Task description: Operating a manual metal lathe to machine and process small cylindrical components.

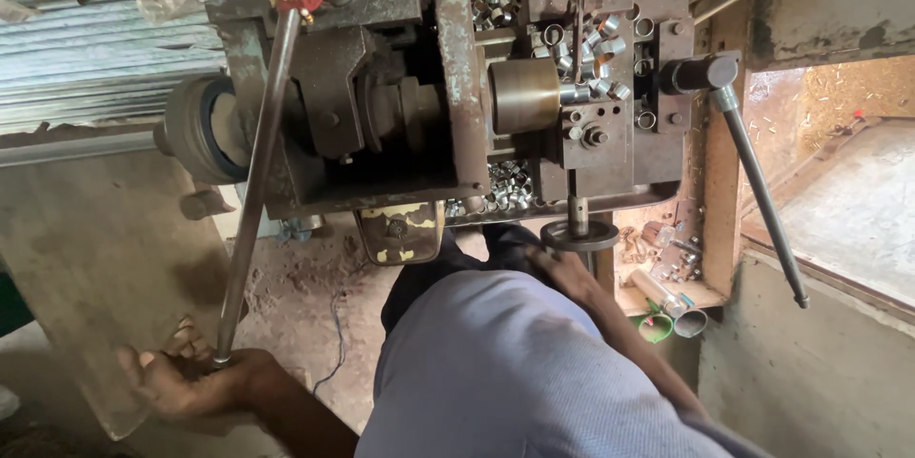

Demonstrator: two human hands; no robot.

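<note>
fingers of the left hand (191, 380) were curled around the lower end of a long steel lever (253, 196) running up to the rusty lathe (457, 86). the right hand (564, 269) rested at the small handwheel (579, 234) under the machine; i couldn't tell its grasp. cut metal rings (586, 48) lay heaped beside the brass chuck (522, 94).

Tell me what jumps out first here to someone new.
The rusty lathe-like machine fills the top centre, its bed strewn with small shiny metal rings around a brass-coloured cylinder. At lower left, the left hand grips the end of a long steel lever that rises to the machine's top left. The right hand sits at a small handwheel under the machine's front edge.
</note>
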